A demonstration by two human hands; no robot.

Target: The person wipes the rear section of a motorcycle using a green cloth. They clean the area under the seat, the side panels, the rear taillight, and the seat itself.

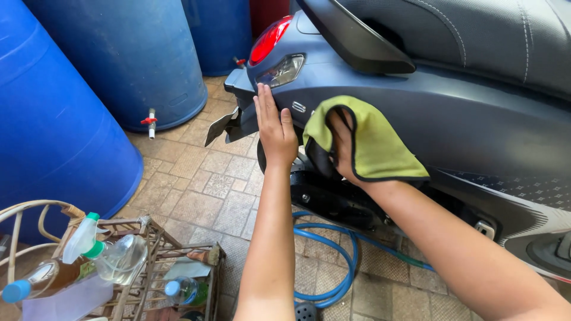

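Right hand [342,145] grips a green cloth [372,142], fingers bunched inside it, and presses it flat on the scooter's dark side panel [470,113]. Left hand [275,128] is open, palm flat on the same panel just below the tail light [267,40], holding nothing. The panel's long axis runs rightward from both hands; the right hand lies nearer that unwiped length. Blue hose [333,261] lies on the paved floor below.

Blue barrels [119,59] on sunlit paved floor [208,184]
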